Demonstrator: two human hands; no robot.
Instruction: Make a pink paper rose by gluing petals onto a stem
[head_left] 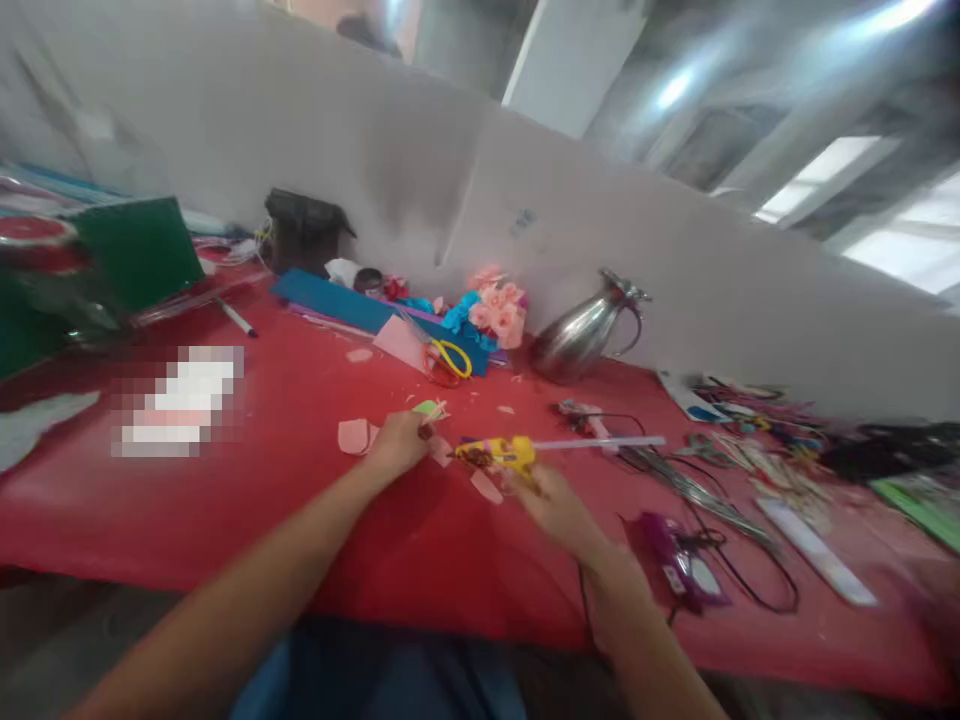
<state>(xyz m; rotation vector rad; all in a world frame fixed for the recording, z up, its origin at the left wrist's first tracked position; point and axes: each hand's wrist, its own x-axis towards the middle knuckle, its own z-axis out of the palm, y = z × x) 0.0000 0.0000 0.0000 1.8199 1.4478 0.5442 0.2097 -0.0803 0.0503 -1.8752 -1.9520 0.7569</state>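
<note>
Two bare hands work above a red table (262, 500). The right hand (553, 497) is closed around the handle of a yellow glue gun (517, 453), held level near the middle of the table; its nozzle points toward the left hand, and a long, pale glue stick (600, 442) projects from its rear. The left hand (400, 446) has its fingers pinched together on a thin stick (438, 413), beside a small green piece (425, 407); finer detail of this grip is too small to tell. Pink paper pieces (487, 487) lie near both hands. Beyond them, scissors (452, 358) with yellow and orange handles rest near a blue sheet (337, 300), with pink paper flowers (501, 312) alongside. A metal jug (574, 335) leans to the right of the flowers; a purple packet (671, 560) lies right of the right forearm.
</note>
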